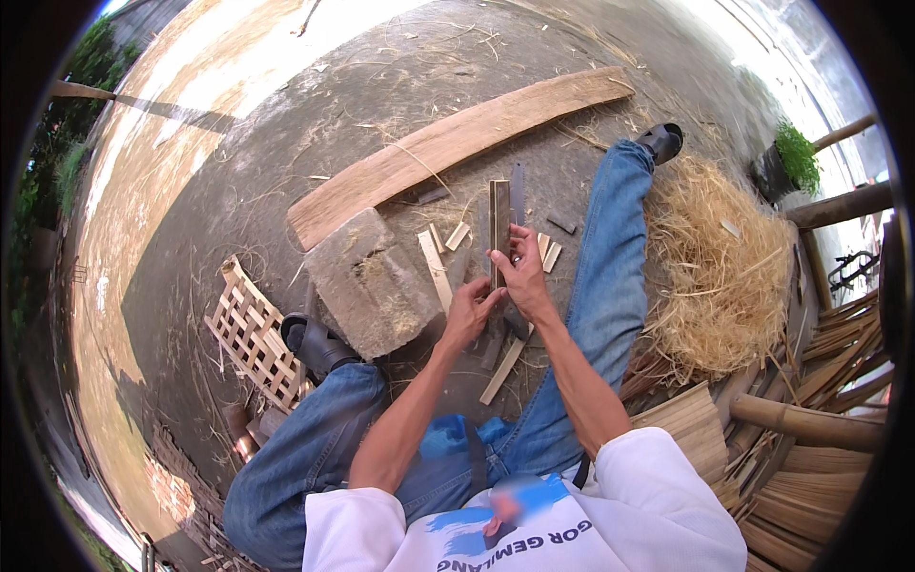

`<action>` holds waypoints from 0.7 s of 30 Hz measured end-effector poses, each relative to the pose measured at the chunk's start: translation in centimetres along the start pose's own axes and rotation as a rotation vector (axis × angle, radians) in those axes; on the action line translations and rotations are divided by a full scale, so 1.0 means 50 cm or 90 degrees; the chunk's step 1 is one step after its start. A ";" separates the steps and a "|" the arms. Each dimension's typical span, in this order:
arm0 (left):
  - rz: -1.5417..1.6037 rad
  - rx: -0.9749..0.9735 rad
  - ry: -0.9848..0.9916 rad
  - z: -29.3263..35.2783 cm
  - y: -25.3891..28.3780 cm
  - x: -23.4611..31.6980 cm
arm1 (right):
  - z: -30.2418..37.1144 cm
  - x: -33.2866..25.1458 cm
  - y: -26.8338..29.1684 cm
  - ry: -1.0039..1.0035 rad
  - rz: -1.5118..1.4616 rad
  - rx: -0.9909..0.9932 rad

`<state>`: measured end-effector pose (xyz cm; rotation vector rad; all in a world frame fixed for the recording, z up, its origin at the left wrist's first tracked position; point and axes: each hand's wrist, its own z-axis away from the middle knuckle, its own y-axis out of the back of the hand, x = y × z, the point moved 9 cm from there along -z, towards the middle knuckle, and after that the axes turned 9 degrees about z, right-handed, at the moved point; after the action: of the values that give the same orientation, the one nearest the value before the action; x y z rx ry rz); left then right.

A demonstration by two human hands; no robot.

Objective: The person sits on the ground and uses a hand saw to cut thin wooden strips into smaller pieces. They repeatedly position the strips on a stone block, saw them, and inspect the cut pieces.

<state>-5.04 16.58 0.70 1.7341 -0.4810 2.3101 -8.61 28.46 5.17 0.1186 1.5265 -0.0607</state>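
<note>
Between my legs I hold a few narrow dark-edged bamboo strips (498, 214) stacked together, their length pointing away from me. My right hand (524, 272) grips them from the right side, the thumb lying across. At the near end, the fingers of my left hand (471, 310) pinch the strips. A flat blade like a saw's (518, 186) lies just beyond my right hand, its near part hidden. Short pale bamboo pieces (435, 267) lie left of the strips, and another pale strip (506, 370) lies nearer to me.
A rough stone block (367, 281) stands to the left, with a long wooden plank (457, 143) behind it. A woven bamboo panel (257, 334) lies by my left foot. Right of my leg is a heap of shavings (715, 272); bamboo poles (805, 422) and split slats are at far right.
</note>
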 end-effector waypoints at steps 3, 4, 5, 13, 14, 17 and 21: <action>0.087 0.031 -0.061 0.011 0.005 0.008 | 0.011 -0.031 -0.019 0.014 -0.026 -0.043; 0.139 0.042 -0.062 0.018 0.006 0.013 | 0.014 -0.054 -0.023 0.025 -0.016 -0.056; 0.192 0.052 -0.062 0.021 0.008 0.018 | 0.016 -0.079 -0.024 0.035 -0.007 -0.069; 0.139 0.034 -0.058 0.014 -0.004 0.018 | -0.036 -0.236 -0.011 -0.030 -0.186 -0.100; 0.119 0.030 -0.055 0.014 -0.007 0.019 | -0.044 -0.235 -0.008 -0.027 -0.172 -0.117; 0.123 0.035 -0.078 0.020 -0.015 0.042 | -0.049 -0.217 -0.005 -0.021 -0.148 -0.164; 0.125 0.038 -0.081 0.024 -0.009 0.030 | -0.040 -0.211 -0.013 -0.059 -0.201 -0.096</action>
<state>-4.23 16.49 2.49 1.9522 -0.6376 2.3759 -11.14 27.70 15.59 -0.2425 1.4401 -0.1995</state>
